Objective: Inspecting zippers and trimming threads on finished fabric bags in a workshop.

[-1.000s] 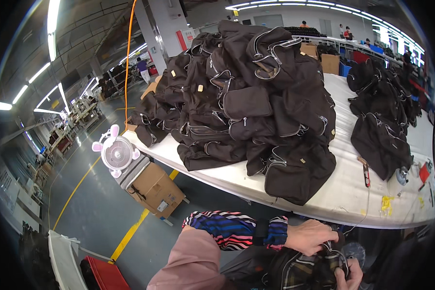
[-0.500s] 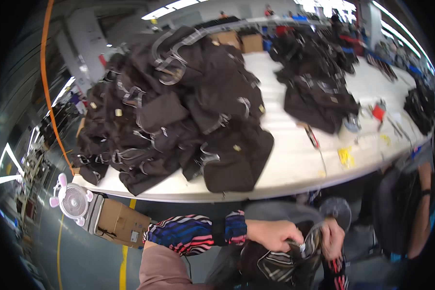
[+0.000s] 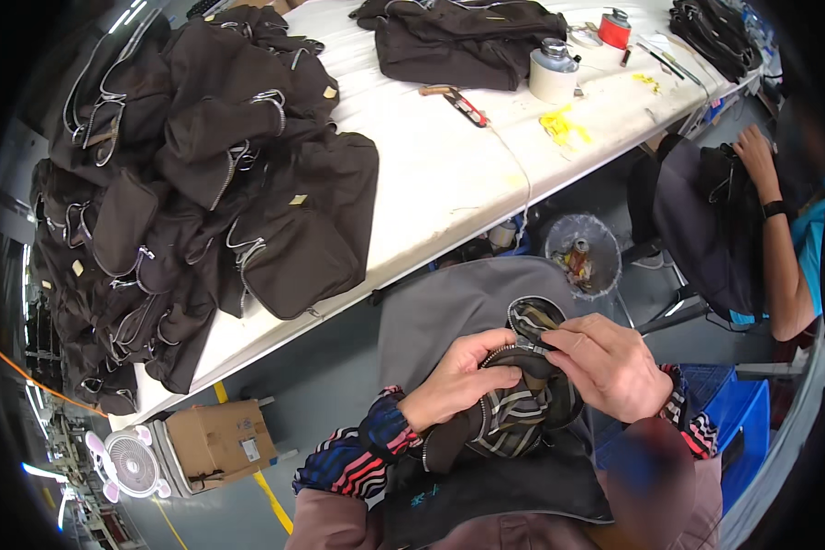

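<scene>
On my lap lies a dark zippered bag with a striped lining in tan, black and olive. My left hand grips the bag's edge along the zipper, its thumb lying across the dark fabric. At the other side of the opening, my right hand pinches the zippered edge between thumb and fingers. The exact part under the right fingertips is hidden. Grey cloth spreads beyond the bag, and a black cloth lies nearer to me.
Dark zippered bags heap on the white table at left. Thread snips, a white pot and a red can lie farther right. A waste bin stands below the table. A co-worker's arm is at right; a fan and carton at left.
The view has swung down and to the right. My left hand has drawn back from its stretched-out reach, and both hands now hold the zippered edge close together over my lap.
</scene>
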The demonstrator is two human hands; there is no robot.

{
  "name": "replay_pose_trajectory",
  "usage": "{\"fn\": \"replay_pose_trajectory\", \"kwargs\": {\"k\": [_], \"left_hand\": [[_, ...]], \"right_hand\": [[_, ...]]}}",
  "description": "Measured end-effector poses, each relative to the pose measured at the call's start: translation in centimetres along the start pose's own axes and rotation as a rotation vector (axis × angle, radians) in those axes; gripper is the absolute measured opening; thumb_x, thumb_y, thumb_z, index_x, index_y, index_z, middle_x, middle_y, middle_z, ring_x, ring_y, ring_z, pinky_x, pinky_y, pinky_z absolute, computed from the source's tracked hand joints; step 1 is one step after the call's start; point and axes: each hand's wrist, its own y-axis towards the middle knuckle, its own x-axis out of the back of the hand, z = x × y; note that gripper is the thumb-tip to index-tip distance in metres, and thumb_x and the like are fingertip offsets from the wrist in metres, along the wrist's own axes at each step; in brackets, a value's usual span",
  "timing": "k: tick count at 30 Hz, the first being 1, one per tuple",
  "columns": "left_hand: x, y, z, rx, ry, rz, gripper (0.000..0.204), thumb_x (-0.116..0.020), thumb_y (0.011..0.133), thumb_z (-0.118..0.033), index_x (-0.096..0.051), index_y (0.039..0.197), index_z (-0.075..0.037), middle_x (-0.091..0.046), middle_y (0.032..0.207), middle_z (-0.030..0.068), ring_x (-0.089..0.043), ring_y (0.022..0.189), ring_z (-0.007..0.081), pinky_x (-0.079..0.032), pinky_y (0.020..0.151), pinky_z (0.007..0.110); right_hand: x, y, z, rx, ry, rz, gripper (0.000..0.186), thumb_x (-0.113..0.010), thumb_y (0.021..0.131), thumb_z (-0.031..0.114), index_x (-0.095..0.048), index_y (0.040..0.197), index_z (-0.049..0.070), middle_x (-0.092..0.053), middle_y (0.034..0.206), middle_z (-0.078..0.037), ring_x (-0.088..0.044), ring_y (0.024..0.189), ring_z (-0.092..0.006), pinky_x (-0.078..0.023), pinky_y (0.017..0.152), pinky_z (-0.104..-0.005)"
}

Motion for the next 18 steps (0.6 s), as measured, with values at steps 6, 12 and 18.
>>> {"fn": "replay_pose_trajectory", "kwargs": {"k": [6,12,18], "left_hand": [[-1.4,-0.7,1.0,-0.109,0.163,-0.071,0.026,-0.056,0.08,0.007,-0.057,0.105,0.002,-0.058,0.095,-0.0005,-0.051,0.083,0.0032,-0.043,0.072,0.02],[-2.0,-0.2,1.2,-0.201,0.308,-0.062,0.025,-0.055,0.077,0.006,-0.056,0.102,0.004,-0.059,0.091,0.0042,-0.053,0.084,0.0061,-0.044,0.072,0.023],[-2.4,0.1,1.4,-0.217,0.51,-0.108,0.028,-0.055,0.074,0.003,-0.056,0.102,0.003,-0.06,0.087,0.011,-0.058,0.078,0.0139,-0.045,0.07,0.026]], "right_hand": [[1.2,-1.1,0.4,0.007,-0.042,0.102,0.028,-0.065,0.068,-0.001,-0.059,0.095,-0.003,-0.059,0.087,-0.014,-0.061,0.075,-0.0284,-0.051,0.06,-0.0339],[1.3,-0.5,1.7,0.153,-0.211,0.121,0.03,-0.063,0.066,0.002,-0.058,0.095,-0.007,-0.057,0.085,-0.014,-0.059,0.071,-0.0241,-0.049,0.056,-0.0303],[1.3,-0.7,2.6,0.239,-0.471,0.224,0.034,-0.057,0.062,0.005,-0.057,0.093,-0.009,-0.056,0.083,-0.014,-0.056,0.067,-0.0224,-0.048,0.056,-0.0286]]}}
